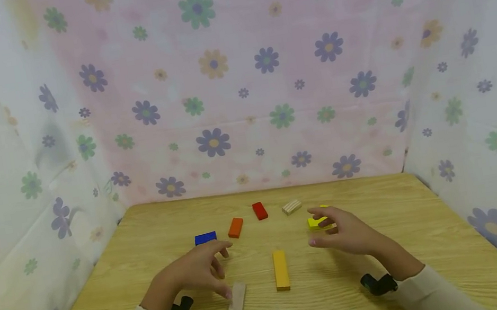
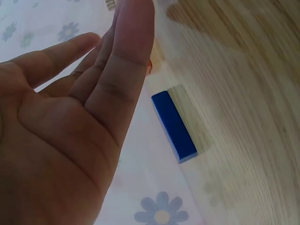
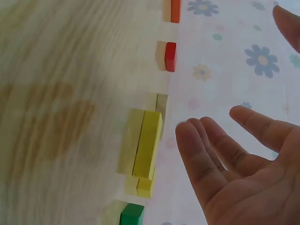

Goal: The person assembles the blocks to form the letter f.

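Observation:
My left hand (image 1: 200, 270) is held over the table with fingers loosely bent and nothing in them. In the head view its thumb overlaps the near end of a plain wooden block (image 1: 238, 299). Just beyond it lies a blue block (image 1: 205, 238), also visible beside the palm in the left wrist view (image 2: 174, 126). My right hand (image 1: 344, 230), fingers spread and holding nothing, hovers by a yellow block (image 1: 316, 223), partly hidden behind its fingers. Right wrist view: two yellow blocks (image 3: 148, 145) lie close together. Between the hands lies a long orange-yellow block (image 1: 281, 270).
Farther back on the wooden table (image 1: 167, 221) lie an orange block (image 1: 236, 227), a red block (image 1: 260, 210) and a striped plain wooden block (image 1: 292, 207). A green block (image 3: 132, 214) shows in the right wrist view. Flowered cloth (image 1: 237, 81) encloses the back and sides.

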Demonstrator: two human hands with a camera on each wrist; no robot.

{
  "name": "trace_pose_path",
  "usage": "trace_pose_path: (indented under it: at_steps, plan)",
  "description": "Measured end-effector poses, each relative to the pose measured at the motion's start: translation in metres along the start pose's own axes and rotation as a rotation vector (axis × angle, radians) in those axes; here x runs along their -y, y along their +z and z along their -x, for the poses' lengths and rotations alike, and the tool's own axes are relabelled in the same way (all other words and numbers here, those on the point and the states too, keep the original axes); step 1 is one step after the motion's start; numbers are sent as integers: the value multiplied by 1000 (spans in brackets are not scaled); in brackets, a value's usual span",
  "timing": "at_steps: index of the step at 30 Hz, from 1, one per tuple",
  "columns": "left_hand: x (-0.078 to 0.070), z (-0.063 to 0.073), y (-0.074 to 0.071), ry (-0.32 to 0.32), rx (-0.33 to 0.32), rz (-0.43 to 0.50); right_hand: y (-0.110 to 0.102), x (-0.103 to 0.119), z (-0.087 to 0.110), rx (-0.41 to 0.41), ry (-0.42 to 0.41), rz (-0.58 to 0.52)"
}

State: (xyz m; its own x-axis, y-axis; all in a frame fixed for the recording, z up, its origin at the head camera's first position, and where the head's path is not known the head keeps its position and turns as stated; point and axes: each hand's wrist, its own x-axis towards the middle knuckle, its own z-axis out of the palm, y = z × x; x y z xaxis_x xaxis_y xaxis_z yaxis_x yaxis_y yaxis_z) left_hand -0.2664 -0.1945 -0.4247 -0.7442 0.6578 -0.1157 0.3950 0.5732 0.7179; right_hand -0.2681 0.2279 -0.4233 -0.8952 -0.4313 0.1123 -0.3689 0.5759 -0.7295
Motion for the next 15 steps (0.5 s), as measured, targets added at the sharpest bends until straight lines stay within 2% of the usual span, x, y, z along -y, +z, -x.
trace_pose_path:
  at_steps: [7,11,15]
  plan:
    - [-8,-2,5,-30,75,46,11,1,-1,140,43,-51]
    - [-14,-1,6,-29,96,10,19,4,-5,228,28,-14]
    - [-19,-1,8,-28,100,-37,26,10,-10,275,2,40]
